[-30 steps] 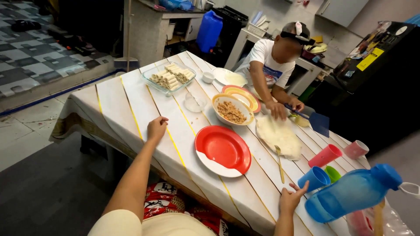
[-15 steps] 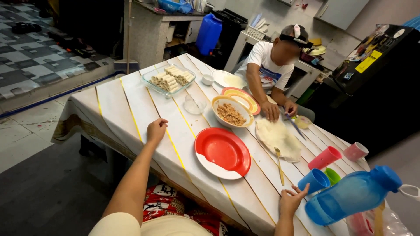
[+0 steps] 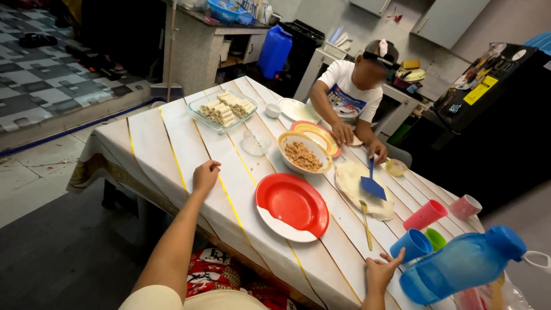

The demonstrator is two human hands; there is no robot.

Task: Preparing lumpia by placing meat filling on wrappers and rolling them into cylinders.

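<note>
Two hands rest on the striped table (image 3: 172, 138), as they did a second ago. Our left hand (image 3: 205, 175) lies loosely curled, holding nothing; our right hand (image 3: 381, 274) is spread at the near edge beside the blue cup (image 3: 411, 245). The red plate (image 3: 294, 202) sits between them, unmoved. Only the co-worker's blue spatula (image 3: 372, 185) has shifted over the flat dough (image 3: 359, 178).

A blue cup (image 3: 411, 245) lies tipped on its side near the table's edge, its open mouth facing out — it is the thing nearest the right hand. A red plate (image 3: 295, 202) sits flat on a white plate (image 3: 274, 223) between the two hands — empty, round and shiny.
</note>
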